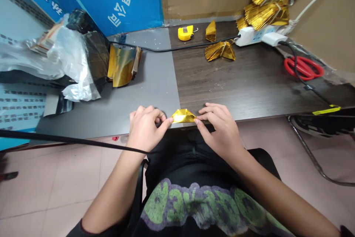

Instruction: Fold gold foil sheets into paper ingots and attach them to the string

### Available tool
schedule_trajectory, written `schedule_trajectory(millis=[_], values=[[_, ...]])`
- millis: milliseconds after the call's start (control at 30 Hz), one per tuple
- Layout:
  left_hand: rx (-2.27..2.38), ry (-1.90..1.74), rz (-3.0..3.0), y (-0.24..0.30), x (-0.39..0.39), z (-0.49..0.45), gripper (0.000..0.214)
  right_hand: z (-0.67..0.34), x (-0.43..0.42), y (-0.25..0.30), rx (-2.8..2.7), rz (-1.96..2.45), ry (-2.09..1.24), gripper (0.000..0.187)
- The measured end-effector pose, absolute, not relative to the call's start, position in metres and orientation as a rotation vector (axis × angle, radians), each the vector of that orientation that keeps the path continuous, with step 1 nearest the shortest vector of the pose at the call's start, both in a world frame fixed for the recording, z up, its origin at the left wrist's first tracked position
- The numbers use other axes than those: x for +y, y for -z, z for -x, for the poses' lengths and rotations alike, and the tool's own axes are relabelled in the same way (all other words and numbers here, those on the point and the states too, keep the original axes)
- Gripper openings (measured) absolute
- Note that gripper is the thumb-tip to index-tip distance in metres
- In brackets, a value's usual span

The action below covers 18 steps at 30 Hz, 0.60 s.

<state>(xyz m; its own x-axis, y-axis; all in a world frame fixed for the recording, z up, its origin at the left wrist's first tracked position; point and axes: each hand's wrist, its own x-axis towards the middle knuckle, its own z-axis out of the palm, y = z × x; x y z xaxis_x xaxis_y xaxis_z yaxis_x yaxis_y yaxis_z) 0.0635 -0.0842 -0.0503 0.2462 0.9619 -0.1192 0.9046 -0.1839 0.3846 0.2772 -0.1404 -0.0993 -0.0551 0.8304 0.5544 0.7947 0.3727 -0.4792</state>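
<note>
A small folded piece of gold foil paper (pixel 183 116) lies at the table's front edge, its two top corners slanted inward. My left hand (pixel 146 124) pinches its left tip between thumb and forefinger. The right tip is between the thumb and forefinger of my right hand (pixel 217 126), whose other fingers are spread a little. Farther back stand a stack of gold foil sheets (pixel 122 67) on the left, a tied bundle of folded gold foil (pixel 220 51) and a single folded gold piece (pixel 211 31).
A yellow tape measure (pixel 185 33) sits near the back. A black cable runs to a white power strip (pixel 248 36). Red-handled scissors (pixel 303 68) lie at the right. More gold bundles (pixel 260 15) pile at the back right; crumpled plastic bags (pixel 74 56) stand at the left.
</note>
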Motion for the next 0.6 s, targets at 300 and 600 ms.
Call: schedule_trajectory(millis=[300, 600], values=[[1.753, -0.311, -2.226, 0.059, -0.092, -0.061, 0.025, -0.274, -0.140, 0.098, -1.952, 1.375, -0.004, 0.020], [1.844, -0.357, -2.284, 0.066, -0.097, -0.051, 0.025, -0.279, -0.147, 0.106, -2.160, 1.232, 0.164, 0.029]])
